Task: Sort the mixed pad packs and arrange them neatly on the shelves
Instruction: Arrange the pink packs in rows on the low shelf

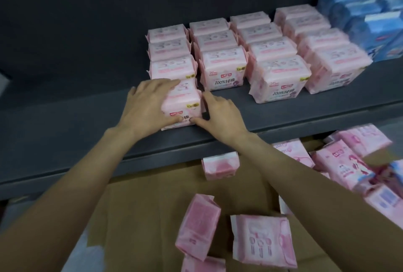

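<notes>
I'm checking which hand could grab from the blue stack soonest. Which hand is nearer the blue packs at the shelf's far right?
Right. The right hand touches the front pink pack's right side, toward the blue packs. The left hand holds that pack's left side, farther away.

Dim, soft-focus; blurred, bowed edges
</notes>
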Demonstrator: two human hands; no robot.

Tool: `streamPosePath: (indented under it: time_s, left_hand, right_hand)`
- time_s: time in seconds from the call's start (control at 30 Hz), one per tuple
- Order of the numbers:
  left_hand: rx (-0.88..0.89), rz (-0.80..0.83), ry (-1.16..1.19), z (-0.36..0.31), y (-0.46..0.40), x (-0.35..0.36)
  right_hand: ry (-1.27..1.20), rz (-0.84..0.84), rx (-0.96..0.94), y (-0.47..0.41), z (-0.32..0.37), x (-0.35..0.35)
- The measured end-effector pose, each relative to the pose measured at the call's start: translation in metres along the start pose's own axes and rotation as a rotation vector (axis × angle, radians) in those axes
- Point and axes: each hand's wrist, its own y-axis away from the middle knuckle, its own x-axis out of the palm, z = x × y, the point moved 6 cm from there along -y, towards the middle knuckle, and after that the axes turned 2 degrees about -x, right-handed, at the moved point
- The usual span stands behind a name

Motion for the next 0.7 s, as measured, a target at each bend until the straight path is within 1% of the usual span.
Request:
streamPosePath:
  time_s: [0.07, 0.17, 0.23, 0.33, 0.37, 0.43, 0.47, 0.5, 0.57, 0.6, 0.67, 0.7]
  left_hand:
    - [0.004, -0.017, -0.009, 0.004, -0.003, 0.0]
    - [0.029, -0.085, -0.082, 0.002, -0.004, 0.0]
    - [-0.018, -0.089, -0.118, 0.002, -0.003, 0.004]
    - [-0.071, -0.115, -0.196, -0.01, 0.004, 0.012]
    - [-0.055, -0.15, -0.19, -0.019, 0.008, 0.011]
    - [0.037, -0.242, -0.111, -0.046, 0.022, 0.007]
    - [0.097, -0.29, -0.05, -0.064, 0.031, 0.004]
    - [0.146, -0.326, 0.011, -0.077, 0.039, 0.002]
    - [0.244, -0.325, 0.095, -0.114, 0.055, 0.001]
    - [0.292, -0.284, 0.121, -0.136, 0.063, 0.004]
    - [0.369, -0.115, 0.147, -0.189, 0.081, 0.019]
    - [0.39, -0.026, 0.135, -0.207, 0.088, 0.026]
  right_hand:
    - [0.053, -0.042, 0.027, -0.006, 0.004, 0.003]
    - [0.084, -0.106, 0.063, -0.01, 0.007, 0.005]
    - [0.082, -0.13, 0.05, -0.008, 0.004, 0.0]
    - [0.07, -0.111, -0.031, 0.018, -0.005, -0.012]
    - [0.073, -0.105, -0.074, 0.034, -0.009, -0.019]
    - [0.106, -0.071, -0.162, 0.072, -0.017, -0.034]
    - [0.137, -0.03, -0.188, 0.096, -0.027, -0.042]
    - [0.19, 0.055, -0.208, 0.115, -0.034, -0.048]
    - [0.306, 0.288, -0.185, 0.163, -0.06, -0.058]
    - [0.338, 0.371, -0.16, 0.19, -0.076, -0.066]
    - [0.319, 0.489, -0.087, 0.249, -0.107, -0.091]
    - [0.323, 0.517, -0.065, 0.27, -0.117, -0.098]
